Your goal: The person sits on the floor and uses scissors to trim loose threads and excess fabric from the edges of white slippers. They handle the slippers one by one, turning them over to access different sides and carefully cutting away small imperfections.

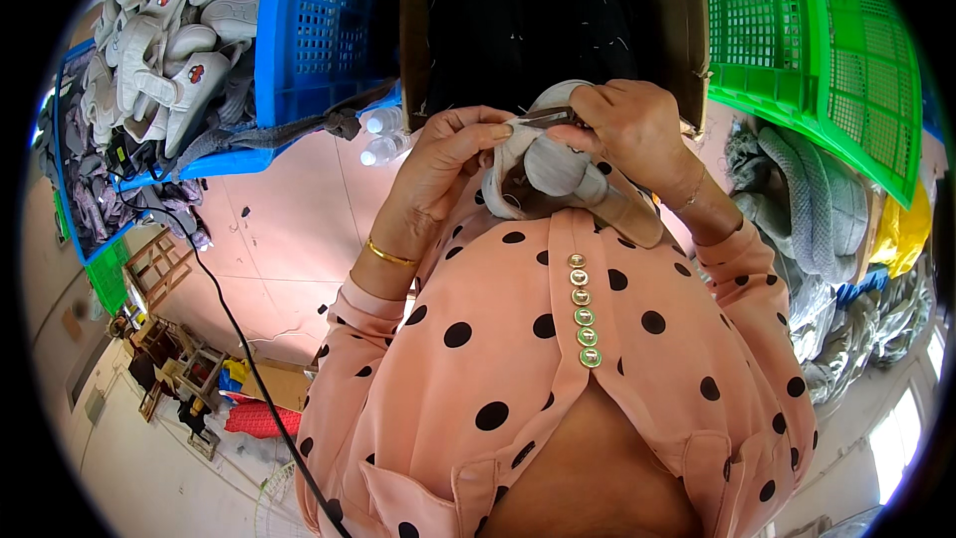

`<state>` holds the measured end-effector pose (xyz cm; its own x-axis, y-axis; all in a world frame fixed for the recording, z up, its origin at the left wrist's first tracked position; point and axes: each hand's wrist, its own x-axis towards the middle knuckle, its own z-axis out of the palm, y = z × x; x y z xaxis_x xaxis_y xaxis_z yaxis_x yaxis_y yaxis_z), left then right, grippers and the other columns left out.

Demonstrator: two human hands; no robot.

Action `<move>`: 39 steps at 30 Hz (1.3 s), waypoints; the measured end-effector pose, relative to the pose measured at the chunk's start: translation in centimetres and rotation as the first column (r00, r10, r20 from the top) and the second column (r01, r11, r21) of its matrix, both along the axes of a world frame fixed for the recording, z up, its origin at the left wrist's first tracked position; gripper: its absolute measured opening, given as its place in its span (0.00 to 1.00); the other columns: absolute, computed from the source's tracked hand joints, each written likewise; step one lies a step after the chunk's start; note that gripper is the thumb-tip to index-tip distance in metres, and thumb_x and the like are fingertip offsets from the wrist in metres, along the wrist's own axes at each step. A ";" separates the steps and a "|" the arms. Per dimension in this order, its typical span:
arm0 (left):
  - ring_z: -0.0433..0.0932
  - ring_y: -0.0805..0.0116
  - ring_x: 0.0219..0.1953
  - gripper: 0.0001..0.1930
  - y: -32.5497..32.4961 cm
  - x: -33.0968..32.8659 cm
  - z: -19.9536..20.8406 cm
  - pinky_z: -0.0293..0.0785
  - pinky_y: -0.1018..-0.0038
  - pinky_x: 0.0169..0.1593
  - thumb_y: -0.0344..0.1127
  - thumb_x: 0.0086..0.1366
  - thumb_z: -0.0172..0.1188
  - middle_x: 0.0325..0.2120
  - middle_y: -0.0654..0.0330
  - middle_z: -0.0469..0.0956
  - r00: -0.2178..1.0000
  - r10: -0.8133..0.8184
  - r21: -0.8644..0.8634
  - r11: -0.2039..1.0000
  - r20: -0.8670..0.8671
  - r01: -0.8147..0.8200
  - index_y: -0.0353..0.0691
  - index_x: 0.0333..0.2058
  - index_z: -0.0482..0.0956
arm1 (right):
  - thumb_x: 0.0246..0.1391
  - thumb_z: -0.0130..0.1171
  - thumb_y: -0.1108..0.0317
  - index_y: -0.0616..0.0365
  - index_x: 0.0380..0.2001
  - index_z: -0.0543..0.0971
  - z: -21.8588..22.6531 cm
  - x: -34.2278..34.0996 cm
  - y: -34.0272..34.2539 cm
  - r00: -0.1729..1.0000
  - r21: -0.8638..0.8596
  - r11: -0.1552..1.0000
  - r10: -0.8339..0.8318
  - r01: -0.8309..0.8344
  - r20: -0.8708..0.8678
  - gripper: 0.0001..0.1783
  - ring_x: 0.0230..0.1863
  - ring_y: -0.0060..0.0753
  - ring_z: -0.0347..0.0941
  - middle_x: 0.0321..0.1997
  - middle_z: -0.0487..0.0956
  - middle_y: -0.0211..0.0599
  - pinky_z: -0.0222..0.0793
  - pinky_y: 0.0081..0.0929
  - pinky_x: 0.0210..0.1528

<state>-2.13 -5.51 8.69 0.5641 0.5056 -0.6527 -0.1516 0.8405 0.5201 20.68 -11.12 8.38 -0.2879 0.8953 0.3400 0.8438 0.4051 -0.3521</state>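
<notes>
Close in front of my chest is a light grey shoe upper (556,167), its opening turned toward me and a tan strip at its lower right end. My left hand (443,161) is closed, with thumb and forefinger pinching the edge of the upper on its left side. Over the upper's right side, my right hand (629,125) is closed around small metal thread snips (548,117). The blades point left, close to my left fingertips. Whether they touch a thread is too small to tell.
A cardboard box (687,30) with dark contents and loose threads stands ahead. Left of it, a blue crate (274,50) sits beside piled white shoes (199,70); a green crate (767,80) is at right. Two plastic bottles (383,149) and a black cable (234,324) are at left.
</notes>
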 end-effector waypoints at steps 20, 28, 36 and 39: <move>0.80 0.76 0.30 0.07 -0.3 0.5 1.7 0.75 0.82 0.37 0.25 0.59 0.63 0.31 0.59 0.83 0.994 -0.081 0.324 0.941 -0.078 0.102 0.32 0.37 0.83 | 0.56 0.59 0.70 0.64 0.37 0.75 2.5 -1.6 0.6 0.644 -0.664 0.708 -0.397 -0.239 -0.654 0.09 0.28 0.14 0.68 0.24 0.74 0.28 0.64 0.16 0.31; 0.78 0.72 0.28 0.12 0.7 1.5 2.2 0.74 0.79 0.34 0.21 0.50 0.65 0.30 0.59 0.81 0.859 0.211 0.883 0.057 -0.466 0.466 0.36 0.36 0.84 | 0.63 0.52 0.66 0.64 0.33 0.76 0.9 -0.4 -0.1 0.438 -0.740 0.658 -0.630 -0.136 -0.641 0.11 0.22 0.11 0.66 0.20 0.74 0.26 0.61 0.13 0.26; 0.76 0.68 0.32 0.14 -1.3 1.9 -2.3 0.72 0.71 0.37 0.29 0.51 0.62 0.33 0.64 0.76 0.873 0.317 0.712 -0.506 -0.371 0.487 0.39 0.39 0.80 | 0.63 0.55 0.59 0.61 0.30 0.76 -0.8 -1.9 -1.9 0.364 -0.793 0.559 -0.705 -0.242 -0.608 0.15 0.23 0.11 0.67 0.20 0.76 0.27 0.61 0.13 0.26; 0.76 0.68 0.34 0.16 -1.4 1.3 -2.9 0.72 0.71 0.39 0.31 0.52 0.62 0.33 0.64 0.76 0.860 0.309 0.667 -0.543 -0.406 0.510 0.38 0.41 0.80 | 0.61 0.54 0.65 0.63 0.29 0.75 -1.7 -2.5 -1.7 0.345 -0.792 0.569 -0.713 -0.223 -0.610 0.11 0.23 0.13 0.68 0.21 0.76 0.29 0.63 0.14 0.28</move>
